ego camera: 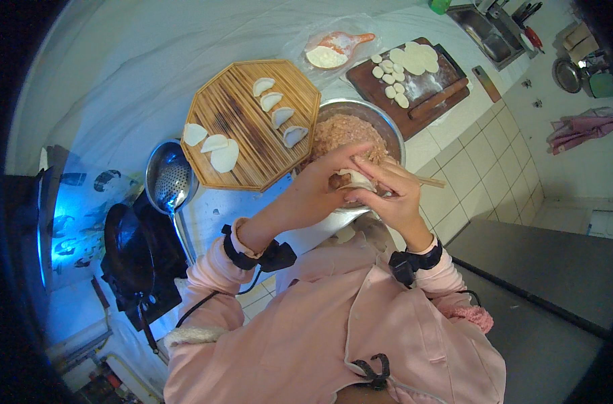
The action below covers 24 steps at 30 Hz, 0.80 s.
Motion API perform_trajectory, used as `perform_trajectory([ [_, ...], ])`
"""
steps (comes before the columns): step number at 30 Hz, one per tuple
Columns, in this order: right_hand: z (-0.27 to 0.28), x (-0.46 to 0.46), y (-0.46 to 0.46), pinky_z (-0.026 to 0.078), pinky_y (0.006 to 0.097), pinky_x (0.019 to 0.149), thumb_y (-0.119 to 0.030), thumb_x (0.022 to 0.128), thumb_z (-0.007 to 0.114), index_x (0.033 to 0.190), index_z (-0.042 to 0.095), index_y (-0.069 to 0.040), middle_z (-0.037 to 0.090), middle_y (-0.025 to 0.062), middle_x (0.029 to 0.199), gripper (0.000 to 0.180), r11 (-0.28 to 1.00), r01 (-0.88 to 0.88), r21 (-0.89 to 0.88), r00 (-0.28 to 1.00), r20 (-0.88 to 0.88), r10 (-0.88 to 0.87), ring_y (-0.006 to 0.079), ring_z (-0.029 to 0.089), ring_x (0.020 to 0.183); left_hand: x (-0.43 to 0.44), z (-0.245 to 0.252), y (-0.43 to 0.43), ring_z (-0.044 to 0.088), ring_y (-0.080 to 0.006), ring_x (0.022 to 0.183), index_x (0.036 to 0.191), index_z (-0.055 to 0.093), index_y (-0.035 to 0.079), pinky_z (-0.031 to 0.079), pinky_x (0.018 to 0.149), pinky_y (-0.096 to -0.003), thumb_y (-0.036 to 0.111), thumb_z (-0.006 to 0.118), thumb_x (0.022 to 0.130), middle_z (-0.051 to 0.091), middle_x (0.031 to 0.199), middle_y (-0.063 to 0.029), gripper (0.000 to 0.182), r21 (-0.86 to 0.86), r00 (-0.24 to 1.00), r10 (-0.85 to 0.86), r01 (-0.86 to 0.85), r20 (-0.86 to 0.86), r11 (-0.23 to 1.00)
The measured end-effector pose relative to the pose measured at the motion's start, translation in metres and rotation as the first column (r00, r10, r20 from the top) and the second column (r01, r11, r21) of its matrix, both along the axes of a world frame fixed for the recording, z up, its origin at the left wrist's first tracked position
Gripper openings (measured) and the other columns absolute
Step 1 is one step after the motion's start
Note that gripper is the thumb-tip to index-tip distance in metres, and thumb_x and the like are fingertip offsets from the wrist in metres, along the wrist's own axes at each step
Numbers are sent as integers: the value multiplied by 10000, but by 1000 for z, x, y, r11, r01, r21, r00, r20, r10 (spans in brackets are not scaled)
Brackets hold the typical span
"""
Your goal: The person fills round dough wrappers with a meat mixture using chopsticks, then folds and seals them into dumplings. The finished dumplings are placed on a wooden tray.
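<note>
My left hand and my right hand meet over a steel bowl of minced filling. Between their fingers they hold a pale dumpling, partly hidden by the fingers. A wooden stick, perhaps a chopstick, juts out past my right hand. Left of the bowl, an octagonal slatted tray bears several folded dumplings on its right side and some flat dough wrappers on its left.
Behind the bowl lies a floured board with dough pieces, wrappers and a rolling pin. Beside it are a flour scoop and a phone. A steel strainer ladle and a dark pan stand at left; a sink is far right.
</note>
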State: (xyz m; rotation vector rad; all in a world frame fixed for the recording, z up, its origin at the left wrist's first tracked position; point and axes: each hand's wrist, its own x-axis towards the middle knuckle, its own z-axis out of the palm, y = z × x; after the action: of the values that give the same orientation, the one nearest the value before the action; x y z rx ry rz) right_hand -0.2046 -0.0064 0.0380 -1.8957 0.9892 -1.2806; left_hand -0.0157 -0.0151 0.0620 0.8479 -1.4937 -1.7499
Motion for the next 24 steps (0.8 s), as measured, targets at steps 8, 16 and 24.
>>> perform_trajectory([
  [8, -12, 2, -11, 402, 316, 538, -61, 762, 747, 929, 727, -46, 613, 63, 687, 169, 975, -42, -216, 998, -58, 30, 195, 533, 591, -1, -8, -1, 486, -166, 1246, 1426, 405, 62, 475, 963, -304, -54, 652, 849, 468, 1400, -93, 639, -204, 988, 35, -4, 151, 979],
  [16, -4, 6, 0, 386, 285, 528, -44, 731, 782, 980, 720, -32, 581, 46, 678, 256, 982, 179, -56, 984, 14, -179, 160, 512, 586, -15, -35, 8, 559, -178, 1173, 1420, 401, 47, 467, 1003, -344, 36, 637, 900, 594, 1230, -70, 571, 458, 896, 217, -17, -387, 889],
  [24, -4, 2, -4, 366, 284, 516, -41, 718, 796, 1006, 729, -38, 544, 43, 667, 295, 993, 104, -55, 993, -45, -107, 157, 483, 574, -14, -32, 10, 555, -201, 1181, 1447, 357, 48, 453, 1027, -370, 49, 528, 954, 551, 1285, -100, 522, 483, 900, 215, -7, -378, 876],
])
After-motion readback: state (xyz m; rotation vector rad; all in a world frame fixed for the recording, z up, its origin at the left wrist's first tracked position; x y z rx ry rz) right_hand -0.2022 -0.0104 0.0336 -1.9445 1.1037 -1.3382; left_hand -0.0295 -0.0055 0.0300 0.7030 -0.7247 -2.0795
